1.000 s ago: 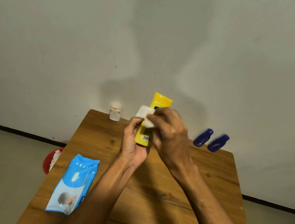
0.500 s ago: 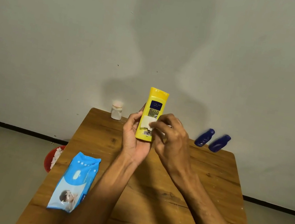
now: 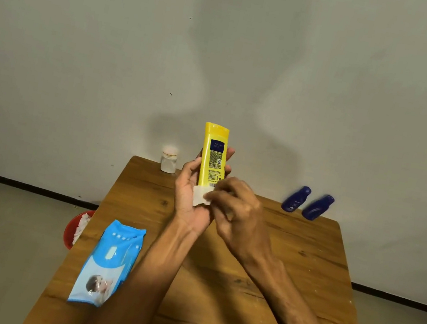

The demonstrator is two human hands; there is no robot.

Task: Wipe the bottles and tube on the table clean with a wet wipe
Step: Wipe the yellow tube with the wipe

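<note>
My left hand (image 3: 190,197) holds a yellow bottle (image 3: 213,156) upright above the wooden table (image 3: 289,261), its back label facing me. My right hand (image 3: 237,212) pinches a small folded white wet wipe (image 3: 200,196) and presses it against the bottle's lower end, just over my left palm. Two dark blue bottles (image 3: 295,198) (image 3: 318,207) lie side by side at the table's far right edge. A small white jar (image 3: 169,159) stands at the far left corner.
A blue wet-wipe pack (image 3: 109,263) lies flat near the table's left edge. A red bin (image 3: 76,229) with white wipes inside sits on the floor to the left of the table. A pale wall stands right behind the table.
My right hand slid the wipe down the yellow bottle from near its top to its lower end. The bottle's label became uncovered, and the bottle now stands more upright.
</note>
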